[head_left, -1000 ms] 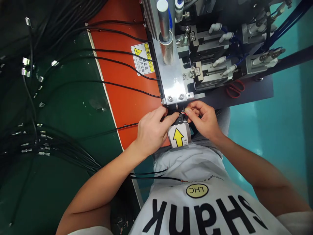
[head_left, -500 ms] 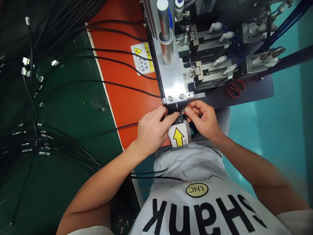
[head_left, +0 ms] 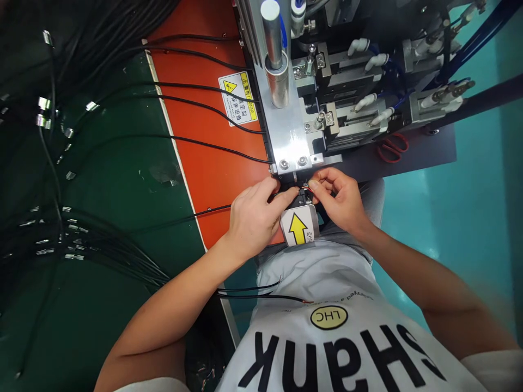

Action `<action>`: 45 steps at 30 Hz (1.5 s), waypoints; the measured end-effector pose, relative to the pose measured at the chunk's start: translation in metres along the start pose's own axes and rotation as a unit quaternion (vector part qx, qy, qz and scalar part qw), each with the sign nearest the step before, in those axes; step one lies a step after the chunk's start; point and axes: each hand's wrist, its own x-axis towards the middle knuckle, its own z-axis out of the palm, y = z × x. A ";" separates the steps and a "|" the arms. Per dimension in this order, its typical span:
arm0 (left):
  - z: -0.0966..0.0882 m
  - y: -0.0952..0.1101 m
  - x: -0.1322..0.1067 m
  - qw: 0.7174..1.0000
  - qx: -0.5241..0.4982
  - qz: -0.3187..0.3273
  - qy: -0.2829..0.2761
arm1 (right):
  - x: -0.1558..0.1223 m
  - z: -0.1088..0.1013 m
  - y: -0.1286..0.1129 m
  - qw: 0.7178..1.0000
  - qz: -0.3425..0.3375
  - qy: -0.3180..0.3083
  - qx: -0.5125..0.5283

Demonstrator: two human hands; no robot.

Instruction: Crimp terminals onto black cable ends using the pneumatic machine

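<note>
My left hand (head_left: 254, 219) lies over the front end of the machine, thumb and fingers closed on a black cable (head_left: 212, 210) that runs in from the left and disappears beneath the hand. Its thumb tip presses at a small black fixture (head_left: 301, 199). Opposite it, my right hand (head_left: 342, 200) pinches thin wires (head_left: 307, 188), one of them reddish, at the cable's end beside the fixture. Fingertips hide most of the wire ends. Just below the fixture is a plate with a yellow arrow (head_left: 299, 227).
Above my hands stands a metal machine head (head_left: 291, 139) with pneumatic cylinders. Several black cables (head_left: 220, 146) cross the orange panel (head_left: 212, 179) into it. More cables with shiny ends lie on the green mat (head_left: 134, 158). Red-handled scissors (head_left: 392, 148) rest at right. Loose cables (head_left: 261, 295) reach my shirt.
</note>
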 end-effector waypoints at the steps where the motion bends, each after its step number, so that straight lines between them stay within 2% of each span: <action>1: 0.000 0.000 0.000 1.000 0.000 -0.001 -0.001 | 0.000 0.000 0.000 1.000 0.000 0.001 0.000; 12: 0.001 0.000 0.000 1.000 -0.002 0.002 0.004 | 0.001 0.002 -0.001 1.000 0.006 -0.002 0.017; 18: 0.001 0.000 -0.001 1.000 0.007 -0.003 -0.006 | 0.000 0.002 0.000 1.000 0.012 0.000 0.000; 27: 0.000 0.000 0.001 1.000 0.012 0.015 0.011 | -0.003 0.005 0.004 0.999 -0.009 0.023 -0.044; 38: 0.000 0.000 0.001 1.000 0.011 0.005 0.002 | 0.003 -0.009 0.001 0.997 0.063 0.001 0.039; 41: 0.000 0.000 0.001 1.000 0.015 0.002 -0.001 | 0.002 -0.003 -0.005 0.999 0.037 0.000 0.009; 45: -0.001 0.001 0.002 1.000 0.014 0.004 -0.004 | -0.001 0.004 -0.013 0.991 -0.066 0.057 -0.100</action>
